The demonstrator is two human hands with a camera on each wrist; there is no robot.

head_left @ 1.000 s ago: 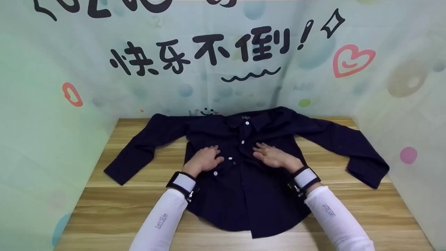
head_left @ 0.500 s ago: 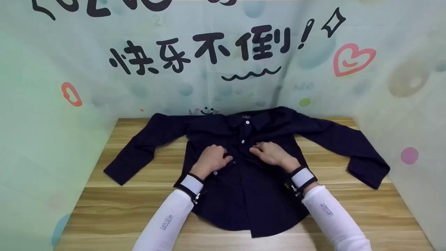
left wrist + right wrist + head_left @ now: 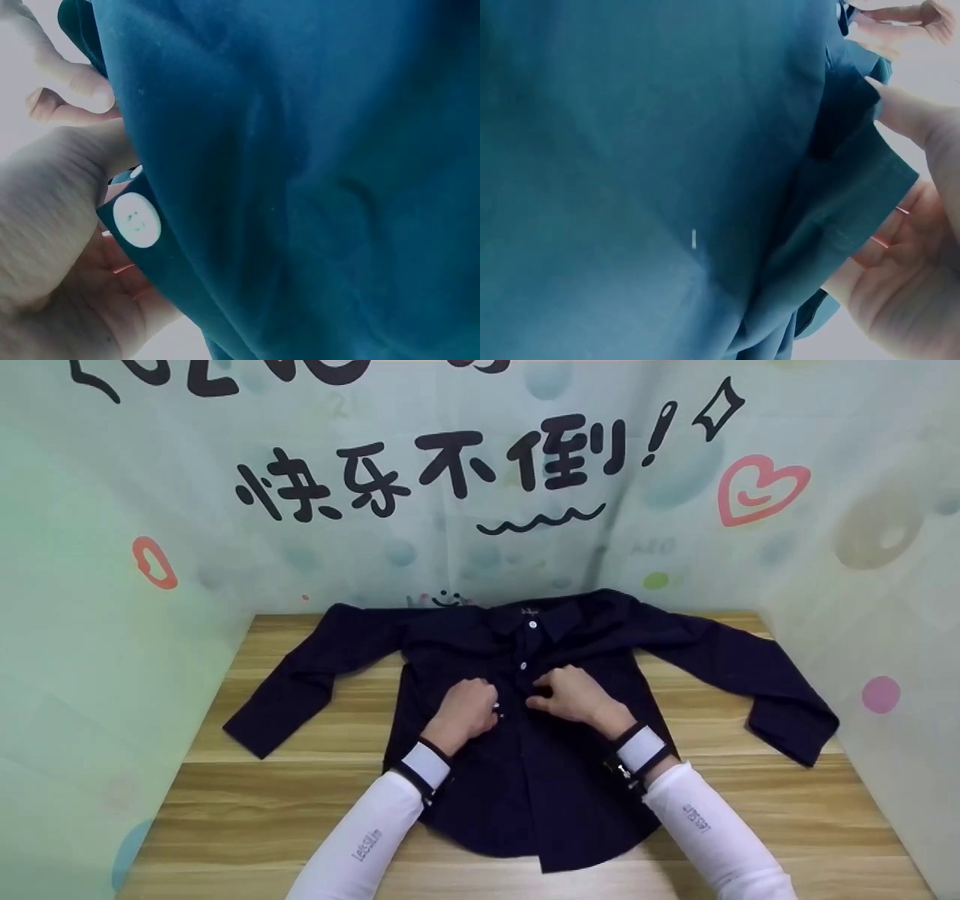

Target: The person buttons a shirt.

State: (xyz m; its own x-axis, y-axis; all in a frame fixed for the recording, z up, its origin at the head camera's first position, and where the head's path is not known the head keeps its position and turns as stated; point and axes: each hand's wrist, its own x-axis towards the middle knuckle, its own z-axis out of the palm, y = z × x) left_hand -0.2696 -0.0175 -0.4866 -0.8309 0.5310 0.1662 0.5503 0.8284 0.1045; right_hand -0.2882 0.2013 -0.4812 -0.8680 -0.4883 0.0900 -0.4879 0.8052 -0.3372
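Note:
A dark navy button-up shirt (image 3: 592, 780) lies face up with both sleeves spread out. My left hand (image 3: 466, 711) grips one front edge at mid-chest. Its curled fingers go behind the placket in the left wrist view, beside a white button (image 3: 137, 220). Opposite it, my right hand (image 3: 574, 694) pinches the other front edge, the thumb (image 3: 904, 112) on the cloth and fingers behind. Between the hands is a narrow gap. Two white buttons show nearer the collar (image 3: 559, 628), the upper one (image 3: 532, 625) close to it. The left fingertips are hidden.
The shirt rests on a wood-grain table (image 3: 285, 810). A printed cloth backdrop (image 3: 420, 555) rises behind its far edge and along both sides. One sleeve (image 3: 292, 690) bends toward the left, the other (image 3: 750, 667) toward the right.
Both hands, flatter on the shirt a second ago, have come closer together. Their fingers have curled and taken hold of the front edges. The shirt's sleeves have stayed still.

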